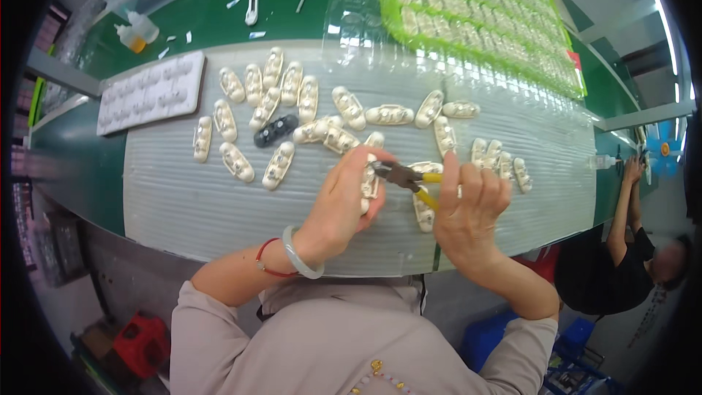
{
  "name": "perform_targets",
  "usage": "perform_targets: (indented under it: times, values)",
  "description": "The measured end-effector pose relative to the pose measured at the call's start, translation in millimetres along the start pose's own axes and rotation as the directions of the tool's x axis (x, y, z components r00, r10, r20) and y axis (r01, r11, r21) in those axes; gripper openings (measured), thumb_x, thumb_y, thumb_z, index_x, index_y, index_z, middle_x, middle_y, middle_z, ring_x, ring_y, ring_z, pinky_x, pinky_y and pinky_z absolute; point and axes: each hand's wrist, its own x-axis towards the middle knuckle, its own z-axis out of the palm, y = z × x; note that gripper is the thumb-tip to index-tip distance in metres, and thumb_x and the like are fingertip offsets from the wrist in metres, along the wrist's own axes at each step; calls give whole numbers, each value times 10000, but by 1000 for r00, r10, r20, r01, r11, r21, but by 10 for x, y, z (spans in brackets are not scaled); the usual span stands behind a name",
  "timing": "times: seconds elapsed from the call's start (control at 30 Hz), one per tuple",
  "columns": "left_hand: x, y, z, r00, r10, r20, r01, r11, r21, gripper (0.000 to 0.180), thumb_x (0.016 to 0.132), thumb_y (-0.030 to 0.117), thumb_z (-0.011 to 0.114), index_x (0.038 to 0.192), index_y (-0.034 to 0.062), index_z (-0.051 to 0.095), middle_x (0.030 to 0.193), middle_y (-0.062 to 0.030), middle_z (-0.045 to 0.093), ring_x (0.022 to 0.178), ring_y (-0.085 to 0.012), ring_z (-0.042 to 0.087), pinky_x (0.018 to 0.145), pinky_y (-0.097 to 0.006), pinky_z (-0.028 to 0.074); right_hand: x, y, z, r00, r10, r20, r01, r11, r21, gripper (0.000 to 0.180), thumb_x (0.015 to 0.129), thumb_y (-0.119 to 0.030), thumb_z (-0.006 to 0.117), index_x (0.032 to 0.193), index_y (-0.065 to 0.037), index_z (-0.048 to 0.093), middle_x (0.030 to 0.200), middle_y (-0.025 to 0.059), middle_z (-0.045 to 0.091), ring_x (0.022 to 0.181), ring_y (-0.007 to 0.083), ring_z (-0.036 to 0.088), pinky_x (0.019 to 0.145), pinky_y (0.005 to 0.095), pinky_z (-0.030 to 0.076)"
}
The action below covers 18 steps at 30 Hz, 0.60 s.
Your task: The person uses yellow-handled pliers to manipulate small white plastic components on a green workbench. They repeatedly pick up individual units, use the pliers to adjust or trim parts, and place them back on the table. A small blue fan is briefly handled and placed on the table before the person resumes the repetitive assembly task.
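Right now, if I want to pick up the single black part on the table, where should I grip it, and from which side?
Probably pinch the black part across its narrow width, at its middle, coming from above. It lies flat and slanted, with white parts close around, so the long sides offer the best hold.

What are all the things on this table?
Cream oval plastic parts: about thirty, scattered on the ribbed mat.
Black oval part: one, among the cream ones.
Green tray: one, filled, far right.
White tray: one, far left.
Small bottles: two, far left corner.
Pliers: one, yellow handles.
Co-worker: one, right edge.
Left hand: holds a cream part.
Right hand: grip on the pliers.
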Motion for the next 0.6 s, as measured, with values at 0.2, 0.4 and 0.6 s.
perform_targets:
  times: [0.2, 0.4, 0.6]
  values:
    - [39, 203, -34, 981, -176, 82, 190, 960, -206, 234, 904, 90, 380, 1080, 53, 530, 564, 19, 434, 424, -33, 324, 412, -190, 260, -37, 11, -6, 978, 14, 208, -102, 902, 419, 425, 713, -117, 608, 1106, -6, 491, 883, 120, 467, 783, 277, 472, 700, 408, 360]
    - [-3, 267, -22, 972, -191, 139, 225, 924, -309, 433, 969, 334, 249, 1112, 41, 534, 472, 23, 400, 391, -34, 295, 392, -182, 238, 53, 121, -211, 900, -56, 432, -322, 582, 747, 419, 729, -16, 590, 1125, 11, 454, 932, 167, 487, 832, 338, 497, 732, 418, 383]
    - [-16, 309, -31, 957, -164, 241, 246, 896, -368, 452, 981, 353, 234, 1105, 24, 518, 476, 20, 396, 391, -44, 289, 391, -189, 238, 35, 249, -318, 853, -124, 507, -435, 368, 822, 385, 772, 30, 518, 1148, 9, 443, 907, 174, 482, 827, 339, 503, 751, 386, 410]
